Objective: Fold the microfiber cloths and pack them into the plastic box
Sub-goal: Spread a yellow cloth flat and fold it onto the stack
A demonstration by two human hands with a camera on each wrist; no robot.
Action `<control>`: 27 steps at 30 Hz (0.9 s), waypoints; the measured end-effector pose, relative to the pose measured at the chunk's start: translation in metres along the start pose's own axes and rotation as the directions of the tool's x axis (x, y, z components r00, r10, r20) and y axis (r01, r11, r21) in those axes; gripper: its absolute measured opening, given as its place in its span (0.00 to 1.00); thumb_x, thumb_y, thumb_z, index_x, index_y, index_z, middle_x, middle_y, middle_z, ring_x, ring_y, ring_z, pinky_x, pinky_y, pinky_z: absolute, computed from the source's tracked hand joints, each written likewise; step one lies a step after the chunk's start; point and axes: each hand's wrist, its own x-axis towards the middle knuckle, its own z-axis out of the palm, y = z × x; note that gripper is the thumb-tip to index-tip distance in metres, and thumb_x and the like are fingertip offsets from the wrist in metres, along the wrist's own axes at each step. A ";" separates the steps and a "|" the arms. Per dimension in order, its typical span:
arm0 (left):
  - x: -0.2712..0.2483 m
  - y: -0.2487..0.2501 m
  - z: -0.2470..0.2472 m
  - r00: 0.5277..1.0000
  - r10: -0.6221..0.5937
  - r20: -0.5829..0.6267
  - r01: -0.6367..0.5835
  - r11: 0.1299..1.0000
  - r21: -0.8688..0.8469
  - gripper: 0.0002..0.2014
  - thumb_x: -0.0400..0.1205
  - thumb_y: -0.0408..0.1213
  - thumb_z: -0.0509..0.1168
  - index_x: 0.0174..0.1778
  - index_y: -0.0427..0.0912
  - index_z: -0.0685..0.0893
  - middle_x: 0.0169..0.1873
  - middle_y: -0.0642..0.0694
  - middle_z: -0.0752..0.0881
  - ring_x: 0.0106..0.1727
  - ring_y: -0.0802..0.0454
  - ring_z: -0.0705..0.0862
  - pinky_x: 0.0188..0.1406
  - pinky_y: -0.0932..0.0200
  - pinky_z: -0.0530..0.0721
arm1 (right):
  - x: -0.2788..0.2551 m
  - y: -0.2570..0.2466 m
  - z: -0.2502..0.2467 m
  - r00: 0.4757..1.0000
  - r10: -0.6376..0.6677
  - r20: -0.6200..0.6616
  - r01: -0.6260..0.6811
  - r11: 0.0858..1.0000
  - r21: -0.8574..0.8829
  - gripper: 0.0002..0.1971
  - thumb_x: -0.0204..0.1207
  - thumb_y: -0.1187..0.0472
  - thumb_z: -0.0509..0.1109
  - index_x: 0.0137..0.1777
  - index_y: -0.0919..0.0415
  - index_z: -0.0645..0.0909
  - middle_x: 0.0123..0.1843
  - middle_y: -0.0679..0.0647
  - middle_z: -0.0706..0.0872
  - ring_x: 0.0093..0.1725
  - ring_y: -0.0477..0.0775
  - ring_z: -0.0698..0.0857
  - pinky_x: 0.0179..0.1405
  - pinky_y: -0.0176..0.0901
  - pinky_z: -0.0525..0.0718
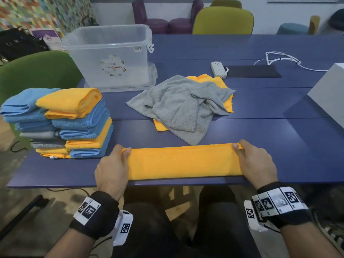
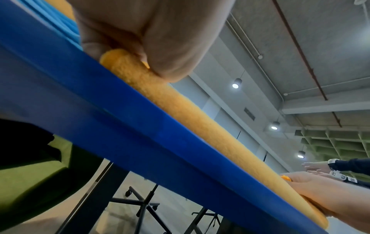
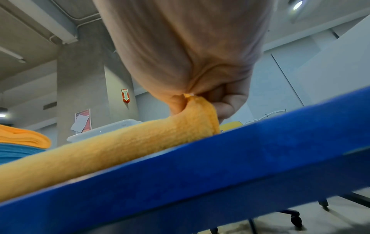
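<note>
An orange microfiber cloth [image 1: 183, 162] lies folded into a long strip along the near edge of the blue table [image 1: 260, 131]. My left hand [image 1: 119, 161] pinches its left end [image 2: 124, 60]. My right hand [image 1: 247, 157] pinches its right end [image 3: 198, 114]. A loose heap of grey cloths [image 1: 182, 107] over orange ones lies mid-table. Two stacks of folded blue, orange and grey cloths [image 1: 74, 120] stand at the left. The clear plastic box [image 1: 109, 54] stands behind them, with nothing visible inside.
A white power strip [image 1: 218, 68], a dark mat [image 1: 253, 71] and white cables [image 1: 279, 58] lie at the back right. A white box [image 1: 329, 92] sits at the right edge. Green, yellow and purple chairs [image 1: 223, 21] surround the table. Another person's hand [image 2: 318, 166] shows in the left wrist view.
</note>
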 end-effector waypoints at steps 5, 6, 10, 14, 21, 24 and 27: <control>0.005 0.011 0.000 0.998 -0.033 0.052 0.024 0.988 0.155 0.23 0.91 0.57 0.49 0.59 0.42 0.79 0.34 0.38 0.80 0.42 0.30 0.85 0.36 0.46 0.74 | 0.008 -0.005 0.000 0.999 0.035 0.035 -0.033 0.998 -0.055 0.22 0.89 0.41 0.51 0.65 0.55 0.77 0.43 0.58 0.75 0.50 0.70 0.80 0.42 0.54 0.76; 0.006 0.012 0.000 0.998 -0.034 0.057 0.024 0.986 0.167 0.23 0.91 0.57 0.49 0.60 0.42 0.79 0.34 0.39 0.79 0.43 0.30 0.85 0.36 0.46 0.73 | 0.009 -0.005 0.001 0.998 0.041 0.038 -0.039 0.998 -0.054 0.21 0.90 0.41 0.51 0.65 0.55 0.77 0.43 0.59 0.75 0.50 0.70 0.80 0.42 0.54 0.77; 0.011 0.017 0.000 0.996 -0.053 0.078 0.033 0.972 0.232 0.24 0.91 0.58 0.50 0.65 0.43 0.81 0.44 0.34 0.88 0.49 0.32 0.87 0.39 0.48 0.72 | 0.010 -0.007 0.004 0.997 0.069 0.035 -0.068 0.997 -0.040 0.20 0.90 0.43 0.53 0.63 0.58 0.78 0.43 0.59 0.77 0.44 0.64 0.75 0.41 0.54 0.78; 0.017 0.021 0.001 0.988 -0.104 0.118 0.062 0.947 0.314 0.25 0.92 0.57 0.48 0.68 0.43 0.80 0.48 0.35 0.89 0.52 0.35 0.88 0.40 0.49 0.73 | 0.008 -0.010 0.003 0.995 0.099 0.026 -0.098 0.995 -0.015 0.20 0.90 0.44 0.56 0.60 0.60 0.78 0.42 0.58 0.76 0.44 0.63 0.75 0.40 0.53 0.76; 0.019 0.027 0.005 0.980 -0.154 0.123 0.100 0.926 0.365 0.23 0.93 0.54 0.47 0.64 0.40 0.79 0.49 0.36 0.90 0.52 0.35 0.89 0.39 0.49 0.72 | 0.005 -0.011 0.008 0.993 0.107 -0.051 -0.108 0.994 -0.012 0.15 0.90 0.47 0.56 0.56 0.60 0.73 0.38 0.56 0.74 0.42 0.62 0.75 0.38 0.53 0.76; 0.018 0.030 0.005 0.981 -0.156 0.117 0.099 0.914 0.392 0.21 0.93 0.54 0.47 0.64 0.41 0.76 0.47 0.38 0.90 0.50 0.36 0.90 0.37 0.49 0.71 | 0.007 -0.010 0.012 0.992 0.106 -0.076 -0.108 0.994 -0.024 0.12 0.89 0.49 0.57 0.57 0.58 0.72 0.49 0.59 0.80 0.44 0.64 0.76 0.40 0.52 0.74; 0.016 0.026 0.004 0.980 -0.176 0.088 0.138 0.932 0.335 0.23 0.92 0.55 0.50 0.65 0.38 0.74 0.52 0.36 0.88 0.52 0.33 0.89 0.37 0.47 0.72 | 0.005 -0.010 0.017 0.983 0.056 -0.175 -0.066 0.997 -0.051 0.14 0.88 0.52 0.61 0.64 0.61 0.75 0.59 0.63 0.78 0.52 0.69 0.80 0.41 0.54 0.73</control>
